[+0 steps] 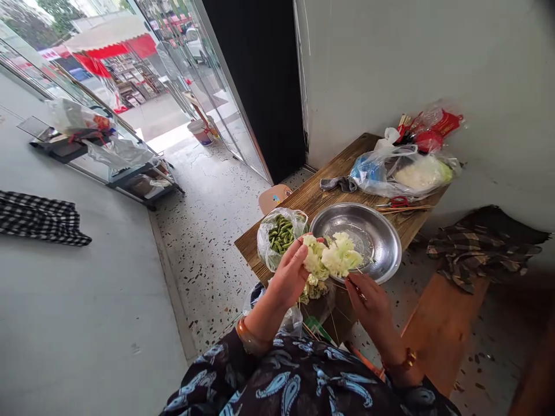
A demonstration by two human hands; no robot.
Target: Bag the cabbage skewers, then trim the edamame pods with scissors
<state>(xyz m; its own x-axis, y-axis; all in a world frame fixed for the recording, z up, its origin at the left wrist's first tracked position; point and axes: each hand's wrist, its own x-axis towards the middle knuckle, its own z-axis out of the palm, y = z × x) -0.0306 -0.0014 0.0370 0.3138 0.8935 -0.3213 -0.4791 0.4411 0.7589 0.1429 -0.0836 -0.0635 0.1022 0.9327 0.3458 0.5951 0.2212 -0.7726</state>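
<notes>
Above the near rim of a steel basin (392,254), my left hand (291,276) is closed around pale cauliflower florets (340,255). My right hand (372,303) is pinched at their lower right side. A thin light stick, which looks like a bamboo skewer (359,271), shows by its fingertips; most of it is hidden. More cauliflower florets (314,289) lie below my hands in a plastic bag, with thin sticks beside them. A clear bag of green pods (281,234) stands left of the basin.
The wooden table (323,193) also bears red-handled scissors (399,201), loose skewers (410,208), a dark cloth (338,184) and a plastic bag (385,185) with pale vegetables. A wooden bench (448,329) stands at right, a cart (125,176) at left.
</notes>
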